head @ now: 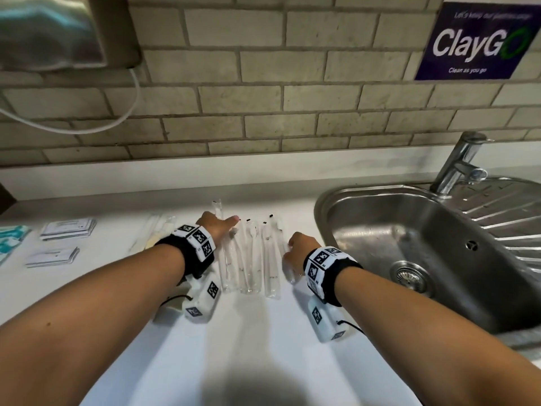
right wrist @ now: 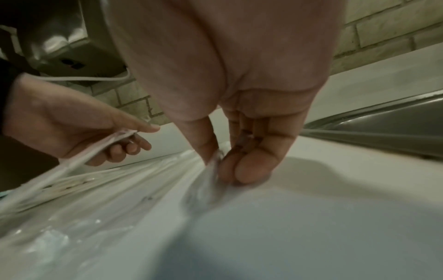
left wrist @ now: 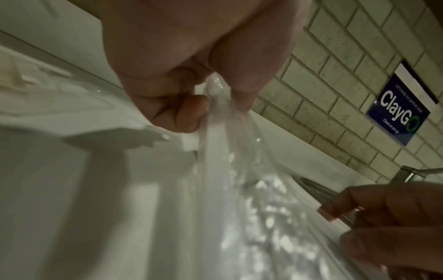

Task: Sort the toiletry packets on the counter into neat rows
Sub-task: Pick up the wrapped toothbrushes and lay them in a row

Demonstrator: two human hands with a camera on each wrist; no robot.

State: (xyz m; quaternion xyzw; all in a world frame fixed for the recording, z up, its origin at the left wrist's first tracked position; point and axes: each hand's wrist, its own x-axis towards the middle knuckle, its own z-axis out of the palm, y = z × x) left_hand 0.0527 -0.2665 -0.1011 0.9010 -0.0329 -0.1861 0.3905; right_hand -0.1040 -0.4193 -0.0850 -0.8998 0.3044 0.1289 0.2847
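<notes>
Left hand (head: 215, 227) pinches one clear toothbrush packet (left wrist: 215, 121) off the white counter (head: 248, 332) while the right hand (head: 295, 247) nips the row's (head: 251, 259) sink-side packet (right wrist: 206, 181), seemingly to square the lineup.

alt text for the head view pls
Both hands work a row of clear packets on a white counter: the left hand holds one, the right hand pinches another. A steel sink sits to the right.
</notes>
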